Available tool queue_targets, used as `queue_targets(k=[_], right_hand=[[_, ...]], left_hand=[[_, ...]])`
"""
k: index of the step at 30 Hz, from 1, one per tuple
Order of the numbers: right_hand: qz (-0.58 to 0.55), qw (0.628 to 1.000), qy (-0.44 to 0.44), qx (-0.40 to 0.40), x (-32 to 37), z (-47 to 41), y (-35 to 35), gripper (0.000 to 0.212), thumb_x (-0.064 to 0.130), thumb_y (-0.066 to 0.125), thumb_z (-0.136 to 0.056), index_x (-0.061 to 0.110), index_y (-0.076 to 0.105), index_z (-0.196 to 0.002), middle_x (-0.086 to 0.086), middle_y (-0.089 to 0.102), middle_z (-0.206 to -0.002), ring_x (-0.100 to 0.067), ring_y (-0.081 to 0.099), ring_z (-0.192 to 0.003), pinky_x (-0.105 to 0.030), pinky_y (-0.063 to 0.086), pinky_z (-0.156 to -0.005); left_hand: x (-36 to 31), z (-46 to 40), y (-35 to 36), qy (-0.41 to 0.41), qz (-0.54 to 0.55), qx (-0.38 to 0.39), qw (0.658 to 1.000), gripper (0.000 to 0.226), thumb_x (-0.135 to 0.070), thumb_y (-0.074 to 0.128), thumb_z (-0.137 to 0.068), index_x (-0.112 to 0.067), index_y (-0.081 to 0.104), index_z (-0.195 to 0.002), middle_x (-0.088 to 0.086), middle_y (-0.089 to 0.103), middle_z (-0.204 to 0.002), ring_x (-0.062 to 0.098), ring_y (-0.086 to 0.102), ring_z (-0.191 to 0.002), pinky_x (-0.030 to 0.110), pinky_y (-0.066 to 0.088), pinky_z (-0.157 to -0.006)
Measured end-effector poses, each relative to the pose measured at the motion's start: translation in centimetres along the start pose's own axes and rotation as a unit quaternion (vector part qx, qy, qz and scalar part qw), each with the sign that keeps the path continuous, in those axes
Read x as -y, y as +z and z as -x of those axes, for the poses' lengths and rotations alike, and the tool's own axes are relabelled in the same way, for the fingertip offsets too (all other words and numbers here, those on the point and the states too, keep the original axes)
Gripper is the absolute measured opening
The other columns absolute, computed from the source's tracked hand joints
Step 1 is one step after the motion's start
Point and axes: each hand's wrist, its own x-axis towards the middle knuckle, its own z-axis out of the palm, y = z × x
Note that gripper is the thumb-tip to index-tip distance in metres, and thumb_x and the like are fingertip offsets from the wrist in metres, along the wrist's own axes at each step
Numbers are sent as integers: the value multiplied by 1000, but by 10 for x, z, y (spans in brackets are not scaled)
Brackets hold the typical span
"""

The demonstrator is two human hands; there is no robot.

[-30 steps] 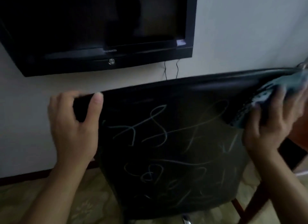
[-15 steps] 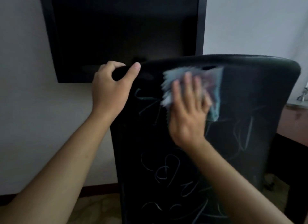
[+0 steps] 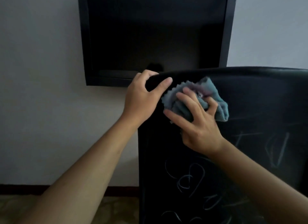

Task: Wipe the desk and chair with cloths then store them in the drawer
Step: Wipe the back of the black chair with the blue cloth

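The black chair back (image 3: 250,107) fills the right half of the head view, marked with pale chalk-like scribbles lower down and to the right. My left hand (image 3: 143,97) grips the chair's top left corner, thumb on the near face. My right hand (image 3: 198,123) holds a crumpled blue-grey cloth (image 3: 208,97) with a zigzag edge and presses it against the upper left of the chair back, fingers curled into the fabric. The area around the cloth looks free of scribbles. The desk and drawer are out of view.
A dark flat screen (image 3: 156,37) hangs on the pale wall (image 3: 41,73) right behind the chair top. A dark skirting strip (image 3: 25,189) runs along the wall's foot above a patterned floor (image 3: 116,210).
My right hand dragged the cloth from the chair's right top edge leftward across the back to the upper left, bunching it up. The upper scribbles have gone. My left hand kept its grip.
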Motion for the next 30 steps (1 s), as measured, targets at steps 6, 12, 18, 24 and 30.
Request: queue_targets(k=[6,12,18,24,30], right_hand=[[-36,999,3,15,3,-1,2,33,16,42,-94,19,73,-106,-17,58,-128,-31,43,-135,-51,29,-88],[32,999,-26,29,0,5,6,35,23,46,-97,22,63,-127,-11,45,-148,-29,31,-144,-54,23,-105],[56,997,31,53,-7,5,3,54,31,39,-99,17,32,-151,-8,27,-159,-26,18,-149,-56,10,-119],[1,996,36,-85,-3,-36,1,34,14,47,-95,12,66,-122,-5,54,-141,-25,43,-138,-52,31,-103],[2,999,-8,-44,-2,-30,5,33,16,45,-96,13,66,-121,-6,53,-143,-24,41,-139,-50,31,-105]], left_hand=[[5,1,2,22,-24,-18,999,38,-60,62,-86,-29,62,-108,-12,59,-105,-1,55,-96,8,39,-78],[4,1,1,19,-23,-2,1000,38,-61,60,-87,-31,61,-109,-12,60,-108,-4,54,-97,4,37,-76],[3,-1,-1,2,9,21,1000,36,-60,61,-87,-30,62,-107,-11,62,-109,1,58,-100,25,49,-86],[-2,-2,-10,-15,49,62,997,26,-43,63,-92,-25,64,-112,-4,62,-113,8,60,-106,38,50,-96],[-5,-2,-19,-10,16,93,996,27,-28,59,-96,-32,59,-123,-7,59,-124,8,54,-118,31,44,-104]])
